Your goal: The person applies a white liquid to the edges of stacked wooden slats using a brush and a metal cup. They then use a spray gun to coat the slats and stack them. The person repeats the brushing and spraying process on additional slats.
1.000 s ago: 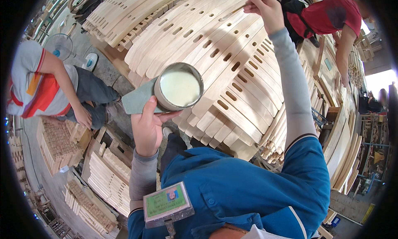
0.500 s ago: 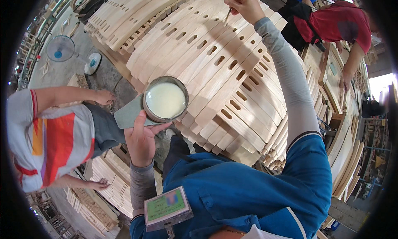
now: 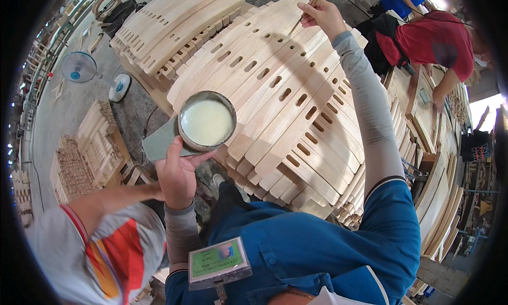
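My left hand [image 3: 179, 178] is closed on the flat grey handle [image 3: 161, 140] of a round pot [image 3: 233, 108]. Creamy white liquid [image 3: 208, 122] lies inside it, and the pot is over the near left edge of the stacked wooden slats [image 3: 248, 106]. Rows of oval slots run across these pale, curved pieces. At the far side, my right hand [image 3: 324, 18] pinches a thin wooden stick [image 3: 296, 28]. Its lower end points down at the slats beside a row of small slots; whether it touches the wood I cannot tell.
Another slat stack [image 3: 174, 19] stands at the far left. A person in a striped shirt [image 3: 121, 247] is close on my left. Someone in a red shirt [image 3: 431, 40] works at a bench on the right. A fan [image 3: 79, 67] stands on the floor, near more stacked wood [image 3: 84, 165].
The stick's lower end has moved slightly along the row of slots. The person in the striped shirt has shifted nearer and lower on my left. My left hand still holds the pot.
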The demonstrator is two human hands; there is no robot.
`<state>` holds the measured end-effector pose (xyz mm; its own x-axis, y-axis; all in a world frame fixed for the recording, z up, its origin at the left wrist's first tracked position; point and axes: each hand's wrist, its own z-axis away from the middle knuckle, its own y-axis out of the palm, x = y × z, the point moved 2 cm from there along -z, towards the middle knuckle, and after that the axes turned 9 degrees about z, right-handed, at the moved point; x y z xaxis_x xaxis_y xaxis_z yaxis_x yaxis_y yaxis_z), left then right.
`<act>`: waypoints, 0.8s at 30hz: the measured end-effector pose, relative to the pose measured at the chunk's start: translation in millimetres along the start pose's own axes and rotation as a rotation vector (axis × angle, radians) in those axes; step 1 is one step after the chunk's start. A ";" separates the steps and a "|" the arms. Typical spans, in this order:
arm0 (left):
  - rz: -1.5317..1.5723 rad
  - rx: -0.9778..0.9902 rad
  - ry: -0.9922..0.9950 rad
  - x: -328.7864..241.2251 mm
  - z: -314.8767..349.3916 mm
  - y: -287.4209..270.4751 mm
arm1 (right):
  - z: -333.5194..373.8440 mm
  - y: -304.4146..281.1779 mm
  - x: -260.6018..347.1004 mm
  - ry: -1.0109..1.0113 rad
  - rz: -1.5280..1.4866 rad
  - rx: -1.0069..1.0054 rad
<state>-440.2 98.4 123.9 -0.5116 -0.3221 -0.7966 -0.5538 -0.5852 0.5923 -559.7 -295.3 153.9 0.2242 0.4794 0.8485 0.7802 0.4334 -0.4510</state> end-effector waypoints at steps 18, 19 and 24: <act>-0.186 0.092 0.171 -6.3 -15.3 -8.9 | -13.2 36.7 6.8 -0.459 0.606 -0.221; -0.183 0.116 0.171 -6.6 -15.9 -7.6 | -12.5 31.5 4.3 -0.409 0.616 -0.201; -0.084 0.076 0.135 -15.3 -8.5 -3.1 | -4.0 35.0 13.0 -0.225 0.360 -0.080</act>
<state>-425.0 98.8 133.2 -0.3714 -0.3742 -0.8497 -0.6419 -0.5578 0.5262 -527.2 -277.0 150.2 0.3640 0.7477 0.5554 0.7202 0.1521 -0.6768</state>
